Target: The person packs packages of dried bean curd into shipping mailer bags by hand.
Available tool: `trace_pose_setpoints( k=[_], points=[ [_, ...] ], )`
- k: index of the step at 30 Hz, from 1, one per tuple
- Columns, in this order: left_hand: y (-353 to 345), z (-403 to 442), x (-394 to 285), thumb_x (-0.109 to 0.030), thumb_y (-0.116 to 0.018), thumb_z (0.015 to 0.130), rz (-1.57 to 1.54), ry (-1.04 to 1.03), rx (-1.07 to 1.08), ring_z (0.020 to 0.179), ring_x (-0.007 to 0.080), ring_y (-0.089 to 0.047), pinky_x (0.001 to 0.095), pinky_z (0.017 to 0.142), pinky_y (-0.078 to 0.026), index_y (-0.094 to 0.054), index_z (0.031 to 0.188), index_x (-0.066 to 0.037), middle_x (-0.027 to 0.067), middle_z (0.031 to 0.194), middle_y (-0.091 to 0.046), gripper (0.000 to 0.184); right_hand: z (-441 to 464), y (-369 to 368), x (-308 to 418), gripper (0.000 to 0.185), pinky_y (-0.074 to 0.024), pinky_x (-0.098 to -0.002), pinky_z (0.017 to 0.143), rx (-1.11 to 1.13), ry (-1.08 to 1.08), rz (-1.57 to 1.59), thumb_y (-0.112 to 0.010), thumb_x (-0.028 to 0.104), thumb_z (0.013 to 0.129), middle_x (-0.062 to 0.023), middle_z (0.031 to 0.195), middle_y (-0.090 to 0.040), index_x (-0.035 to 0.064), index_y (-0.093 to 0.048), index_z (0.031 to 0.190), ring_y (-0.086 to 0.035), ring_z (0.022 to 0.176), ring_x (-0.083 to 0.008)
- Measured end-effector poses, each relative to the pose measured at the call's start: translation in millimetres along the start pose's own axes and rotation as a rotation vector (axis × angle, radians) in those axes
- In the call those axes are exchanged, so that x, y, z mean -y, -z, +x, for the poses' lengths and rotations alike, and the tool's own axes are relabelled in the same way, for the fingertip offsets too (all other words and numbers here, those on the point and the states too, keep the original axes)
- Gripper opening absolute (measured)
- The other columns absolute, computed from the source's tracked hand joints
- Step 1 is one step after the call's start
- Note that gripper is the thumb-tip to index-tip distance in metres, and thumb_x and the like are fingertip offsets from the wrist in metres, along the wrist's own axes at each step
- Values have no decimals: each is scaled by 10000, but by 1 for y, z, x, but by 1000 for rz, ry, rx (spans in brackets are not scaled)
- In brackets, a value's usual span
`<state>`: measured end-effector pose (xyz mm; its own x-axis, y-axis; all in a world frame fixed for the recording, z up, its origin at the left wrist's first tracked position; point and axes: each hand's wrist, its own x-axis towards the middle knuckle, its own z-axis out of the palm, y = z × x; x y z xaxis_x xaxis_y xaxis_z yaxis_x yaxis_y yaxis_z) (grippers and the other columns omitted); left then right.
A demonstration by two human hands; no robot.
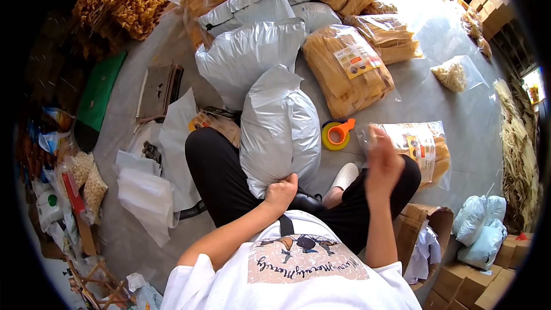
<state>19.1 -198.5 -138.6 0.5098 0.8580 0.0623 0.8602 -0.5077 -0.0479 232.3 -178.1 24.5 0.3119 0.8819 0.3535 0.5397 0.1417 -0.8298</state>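
A stuffed silver-grey plastic mailing bag [279,129] stands between my knees. My left hand [281,193] is closed in a fist on its near lower edge. Raised over my right knee, my right hand [383,163] is smeared by motion, so its fingers cannot be made out. Behind that hand lies a clear packet of tan dried strips [439,152] with a printed label. An orange tape dispenser with a yellow roll [337,134] sits on the floor between the mailing bag and this packet.
More grey mailing bags [252,57] and large clear packets of dried strips [347,69] are piled ahead. Flat plastic bags [146,195] lie at my left. An open cardboard box [413,218] stands by my right hip. A small pale-filled bag [453,74] lies far right.
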Motion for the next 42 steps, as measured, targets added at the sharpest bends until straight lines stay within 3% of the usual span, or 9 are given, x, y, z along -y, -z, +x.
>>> trace_pose_setpoints(
  k=[2, 8, 10, 12, 21, 26, 29, 33, 42],
  points=[
    [-2, 4, 1, -105, -503, 792, 31, -102, -119, 395, 137, -584, 254, 329, -443, -435, 741, -98, 19, 492, -569, 85, 3, -55, -5, 473, -417, -269, 475, 243, 309, -173, -529, 175, 892, -50, 650, -536, 176, -405, 1348, -500, 532, -133],
    [74, 0, 46, 46, -549, 742, -1069, -479, 680, 1148, 356, -473, 403, 951, -392, -363, 1327, -32, 204, 1232, -506, 619, -28, -153, -62, 465, -475, -395, 608, 507, 165, -450, -522, 166, 877, -137, 790, -623, 194, -418, 1329, -611, 702, -303],
    [111, 21, 68, 15, -597, 748, -1252, -82, 815, 1195, 346, -441, 385, 995, -360, -341, 1359, -67, 187, 1298, -462, 667, -31, -145, -59, 469, -474, -407, 628, 536, 98, -365, -526, 174, 876, -149, 814, -625, 190, -411, 1330, -605, 717, -324],
    [110, 36, 85, -120, -702, 707, -669, -140, 64, 1305, 315, -313, 417, 1060, -266, -314, 1382, -77, 153, 1411, -334, 780, -28, -131, -51, 426, -466, -401, 615, 508, 88, -244, -530, 133, 868, -172, 816, -624, 131, -451, 1287, -592, 695, -350],
    [74, 71, 33, -311, -777, 614, -376, -167, 166, 1387, 293, -72, 489, 1097, -70, -199, 1429, -109, 94, 1499, -124, 1019, -31, -97, -27, 153, -425, -246, 564, 286, -200, 368, -427, 7, 844, -47, 695, -527, -26, -542, 940, -496, 607, -96],
    [99, 76, 25, -204, -785, 632, -843, -294, 71, 1338, 300, -254, 473, 1079, -186, -237, 1424, -135, 125, 1451, -279, 966, -31, -50, -20, 134, -394, -225, 548, 394, -331, 669, -453, 86, 848, -22, 666, -512, -14, -531, 806, -462, 583, -83],
    [99, 75, 6, -64, -635, 805, -1803, -271, 351, 816, 119, -601, 208, 681, -482, -348, 1352, -60, 91, 1011, -590, 617, -29, -29, -16, 175, -380, -198, 544, 529, -369, 797, -460, 136, 870, 12, 663, -489, 15, -515, 757, -457, 592, -51],
    [110, 78, 4, -63, -458, 920, -1733, -142, 703, 542, 52, -462, 190, 490, -328, -505, 1035, -33, -18, 624, -498, 128, -25, -11, -2, 212, -374, -192, 552, 374, -394, 900, -483, 162, 919, 17, 661, -487, 8, -543, 787, -454, 605, -48],
    [125, 85, -24, -191, -500, 925, -2225, 197, 14, 995, 187, -535, 293, 896, -398, -586, 858, -54, 98, 1051, -594, 175, -52, -14, -22, 412, -453, -240, 614, 246, -141, 415, -667, 143, 807, -69, 820, -504, -20, -544, 1164, -517, 699, -125]
  ],
)
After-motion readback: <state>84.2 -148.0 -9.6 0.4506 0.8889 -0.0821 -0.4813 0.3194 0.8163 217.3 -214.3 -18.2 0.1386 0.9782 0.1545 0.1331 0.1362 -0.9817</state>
